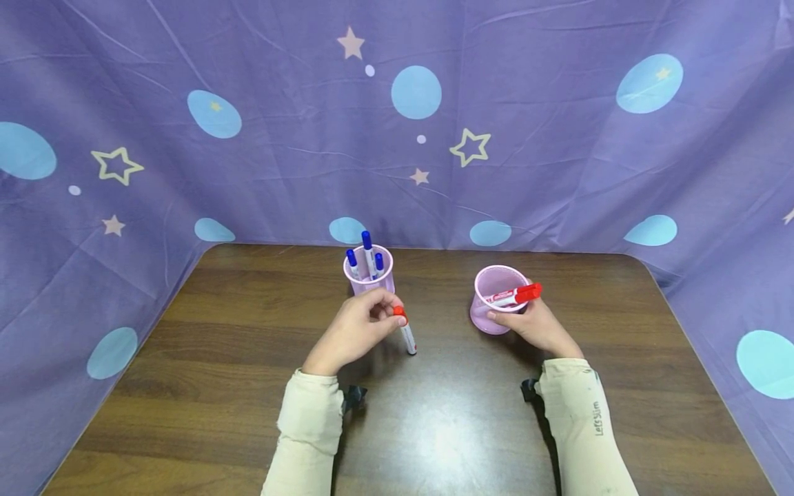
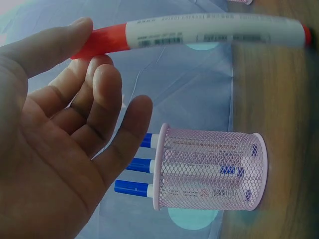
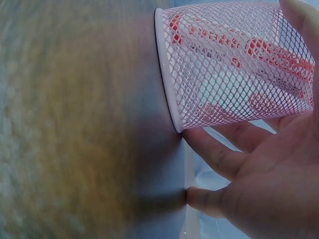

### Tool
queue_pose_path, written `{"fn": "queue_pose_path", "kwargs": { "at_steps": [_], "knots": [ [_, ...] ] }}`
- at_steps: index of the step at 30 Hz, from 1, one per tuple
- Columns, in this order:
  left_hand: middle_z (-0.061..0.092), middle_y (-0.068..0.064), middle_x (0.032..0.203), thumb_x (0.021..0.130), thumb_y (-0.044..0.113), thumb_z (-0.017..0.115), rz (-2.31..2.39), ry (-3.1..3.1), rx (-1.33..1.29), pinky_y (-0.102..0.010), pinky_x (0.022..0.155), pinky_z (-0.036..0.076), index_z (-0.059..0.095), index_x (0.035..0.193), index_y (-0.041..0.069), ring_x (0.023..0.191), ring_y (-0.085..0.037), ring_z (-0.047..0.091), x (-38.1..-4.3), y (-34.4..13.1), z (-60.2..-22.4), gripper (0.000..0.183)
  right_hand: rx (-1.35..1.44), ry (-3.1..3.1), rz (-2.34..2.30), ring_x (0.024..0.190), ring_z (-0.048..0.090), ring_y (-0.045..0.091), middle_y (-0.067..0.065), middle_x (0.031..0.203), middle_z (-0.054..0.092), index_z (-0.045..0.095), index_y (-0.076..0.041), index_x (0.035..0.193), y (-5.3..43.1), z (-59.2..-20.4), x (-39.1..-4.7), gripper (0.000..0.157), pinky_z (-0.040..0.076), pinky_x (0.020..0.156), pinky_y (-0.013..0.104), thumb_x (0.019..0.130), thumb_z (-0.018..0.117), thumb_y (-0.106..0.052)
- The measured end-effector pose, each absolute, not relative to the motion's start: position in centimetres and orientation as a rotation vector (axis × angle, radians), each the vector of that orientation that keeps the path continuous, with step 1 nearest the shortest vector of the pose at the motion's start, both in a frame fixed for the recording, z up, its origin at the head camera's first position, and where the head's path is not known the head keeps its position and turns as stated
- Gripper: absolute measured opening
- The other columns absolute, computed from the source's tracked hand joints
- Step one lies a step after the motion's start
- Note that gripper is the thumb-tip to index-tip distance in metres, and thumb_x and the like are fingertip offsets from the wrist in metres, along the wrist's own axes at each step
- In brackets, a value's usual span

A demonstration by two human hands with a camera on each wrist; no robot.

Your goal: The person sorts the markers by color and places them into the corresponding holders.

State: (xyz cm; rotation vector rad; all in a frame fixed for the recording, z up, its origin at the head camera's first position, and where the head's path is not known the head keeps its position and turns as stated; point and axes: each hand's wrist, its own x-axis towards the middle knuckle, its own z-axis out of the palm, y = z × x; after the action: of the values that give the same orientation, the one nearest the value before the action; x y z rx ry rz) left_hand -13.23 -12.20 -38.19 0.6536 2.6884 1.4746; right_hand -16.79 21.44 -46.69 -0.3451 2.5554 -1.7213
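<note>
My left hand (image 1: 360, 329) pinches a whiteboard marker (image 1: 409, 339) by its red cap, between thumb and fingers. The marker's white barrel slants down over the table in the head view and lies across the top of the left wrist view (image 2: 214, 32). Just behind that hand stands a pink mesh pen cup (image 2: 212, 169) with several blue-capped markers (image 1: 368, 249) upright in it. My right hand (image 1: 546, 327) grips a second pink mesh cup (image 1: 486, 318), thumb on the near side. At least one red-capped marker (image 1: 527, 294) leans in this cup toward the right rim.
Both cups are at the back half of a brown wooden table (image 1: 217, 365). A purple curtain (image 1: 279, 172) with stars and blue spots hangs behind and beside the table. Bare wood lies between the two forearms.
</note>
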Motion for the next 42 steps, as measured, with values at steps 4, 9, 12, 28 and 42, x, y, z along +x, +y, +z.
{"fn": "queue_pose_path", "kwargs": {
  "at_steps": [4, 9, 12, 28, 42],
  "knots": [
    [0.061, 0.004, 0.079, 0.086, 0.006, 0.078, 1.486, 2.705, 0.668, -0.03, 0.067, 0.05, 0.069, 0.095, 0.01, 0.074, -0.014, 0.058, -13.2, -12.1, -38.1, 0.013, -0.344, 2.556, -1.722, 0.104, 0.062, 0.017, 0.017, 0.119, 0.064, 0.047, 0.0, 0.139, 21.5, -46.6, -16.7, 0.067, 0.047, 0.092, 0.024, 0.084, 0.083, -0.013],
    [0.063, 0.004, 0.083, 0.088, 0.008, 0.078, 1.476, 2.706, 0.672, -0.033, 0.07, 0.052, 0.07, 0.097, 0.011, 0.076, -0.014, 0.06, -13.2, -11.9, -38.1, 0.013, -0.341, 2.545, -1.732, 0.104, 0.061, 0.019, 0.018, 0.119, 0.064, 0.047, 0.001, 0.139, 21.4, -46.6, -16.7, 0.067, 0.047, 0.091, 0.023, 0.084, 0.083, -0.012],
    [0.063, 0.004, 0.083, 0.088, 0.008, 0.077, 1.473, 2.711, 0.679, -0.033, 0.07, 0.052, 0.07, 0.098, 0.012, 0.076, -0.014, 0.06, -13.1, -11.8, -38.1, 0.013, -0.338, 2.531, -1.744, 0.103, 0.062, 0.02, 0.017, 0.118, 0.065, 0.048, 0.0, 0.138, 21.4, -46.5, -16.7, 0.066, 0.048, 0.09, 0.024, 0.083, 0.083, -0.011],
    [0.065, 0.005, 0.088, 0.088, 0.008, 0.077, 1.469, 2.738, 0.754, -0.032, 0.073, 0.053, 0.071, 0.1, 0.01, 0.077, -0.011, 0.061, -13.2, -11.1, -38.3, 0.013, -0.372, 2.515, -1.794, 0.1, 0.063, 0.013, 0.018, 0.116, 0.066, 0.048, 0.002, 0.137, 21.3, -46.4, -16.5, 0.064, 0.048, 0.089, 0.021, 0.084, 0.082, -0.009],
    [0.065, 0.004, 0.091, 0.087, 0.007, 0.078, 1.669, 2.702, 0.944, -0.038, 0.075, 0.055, 0.072, 0.102, 0.007, 0.079, -0.012, 0.061, -14.1, -7.7, -37.0, 0.016, -0.343, 2.523, -1.779, 0.106, 0.062, 0.021, 0.017, 0.117, 0.066, 0.05, -0.001, 0.137, 21.2, -46.1, -16.5, 0.065, 0.046, 0.096, 0.028, 0.083, 0.083, -0.012]
  ]
}}
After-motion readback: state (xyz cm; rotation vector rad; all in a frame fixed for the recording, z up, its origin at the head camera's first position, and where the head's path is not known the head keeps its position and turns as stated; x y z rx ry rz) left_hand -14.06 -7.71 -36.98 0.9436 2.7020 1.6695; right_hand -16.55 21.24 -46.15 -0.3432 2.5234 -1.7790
